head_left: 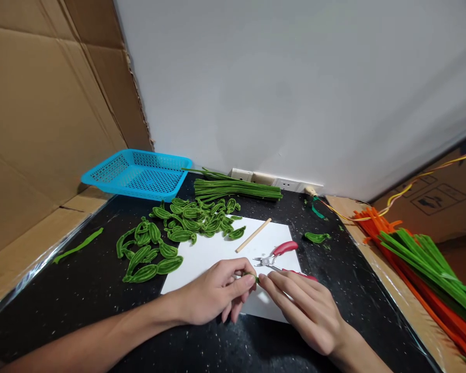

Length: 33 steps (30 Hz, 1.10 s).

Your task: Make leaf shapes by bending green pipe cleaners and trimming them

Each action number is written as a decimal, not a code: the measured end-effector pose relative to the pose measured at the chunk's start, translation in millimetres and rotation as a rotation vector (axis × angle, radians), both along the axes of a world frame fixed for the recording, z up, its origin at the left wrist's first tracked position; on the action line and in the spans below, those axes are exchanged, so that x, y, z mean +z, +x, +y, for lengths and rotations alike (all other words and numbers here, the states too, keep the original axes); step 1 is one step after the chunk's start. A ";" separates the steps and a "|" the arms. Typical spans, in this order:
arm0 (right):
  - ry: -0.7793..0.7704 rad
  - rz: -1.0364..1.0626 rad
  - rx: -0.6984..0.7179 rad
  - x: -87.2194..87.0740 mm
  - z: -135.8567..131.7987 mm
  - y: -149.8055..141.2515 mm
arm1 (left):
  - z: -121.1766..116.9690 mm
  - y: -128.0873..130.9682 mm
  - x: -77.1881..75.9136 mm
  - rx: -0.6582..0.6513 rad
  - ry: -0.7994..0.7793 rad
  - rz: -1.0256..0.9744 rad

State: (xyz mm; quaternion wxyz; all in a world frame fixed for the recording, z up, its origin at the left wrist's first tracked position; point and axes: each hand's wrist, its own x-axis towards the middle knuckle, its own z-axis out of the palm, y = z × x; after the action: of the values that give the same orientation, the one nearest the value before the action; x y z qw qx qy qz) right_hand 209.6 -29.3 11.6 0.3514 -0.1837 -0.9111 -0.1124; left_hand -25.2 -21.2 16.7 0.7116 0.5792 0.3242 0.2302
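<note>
Over the white paper (196, 264), my left hand (213, 290) pinches a small piece of green pipe cleaner (256, 280) between thumb and forefinger. The fingertips of my right hand (306, 305) close on the piece's other end, and most of it is hidden by the fingers. Just beyond my right hand lie pliers (285, 247) with red handles, their jaws pointing left and one handle partly covered. A thin wooden stick (253, 235) rests slantwise on the paper. To the left and behind sit several leaf shapes (190, 212) bent from green pipe cleaner, some overlapping the paper.
A blue perforated basket (151, 178) stands at the back left. Along the wall lies a bundle of green pipe cleaners (236, 189) before a socket strip (287, 184). One leaf shape (316, 238) lies at right. Orange pipe cleaners (407, 269) and cardboard (42, 103) flank the black table.
</note>
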 end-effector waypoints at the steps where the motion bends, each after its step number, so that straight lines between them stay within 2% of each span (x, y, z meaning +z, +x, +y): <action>1: -0.007 0.002 0.007 -1.4 -0.1 0.4 | -0.6 0.1 0.6 0.008 -0.003 -0.015; 10: -0.030 0.014 0.030 8.5 -0.2 -4.4 | -3.5 -2.3 0.6 0.030 0.038 -0.009; 15: -0.032 0.056 -0.004 2.3 -2.6 -8.0 | -2.3 -5.4 7.3 0.038 0.112 0.005; 17: -0.106 0.097 -0.044 0.2 -5.5 -12.1 | -1.9 -6.1 10.4 0.042 0.176 0.037; 20: -0.396 0.239 -0.112 3.6 -10.9 -21.8 | -2.5 -5.8 11.6 0.074 0.373 0.093; 25: -1.123 0.572 -0.176 12.5 -19.3 -36.9 | -4.1 -6.5 4.8 0.114 0.740 0.112; 29: -1.685 0.813 -0.099 8.5 -21.9 -40.5 | 1.1 -13.0 0.0 0.003 1.064 0.214; 33: -2.086 0.946 -0.073 4.2 -17.7 -35.1 | 7.4 -17.5 1.9 -0.098 1.476 0.336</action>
State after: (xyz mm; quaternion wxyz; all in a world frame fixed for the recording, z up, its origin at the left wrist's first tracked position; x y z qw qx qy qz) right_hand 174.5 -47.0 15.9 0.3318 -0.4359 -0.3315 0.7681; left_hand -42.7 -13.9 18.6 0.0897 0.9461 0.1641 0.2644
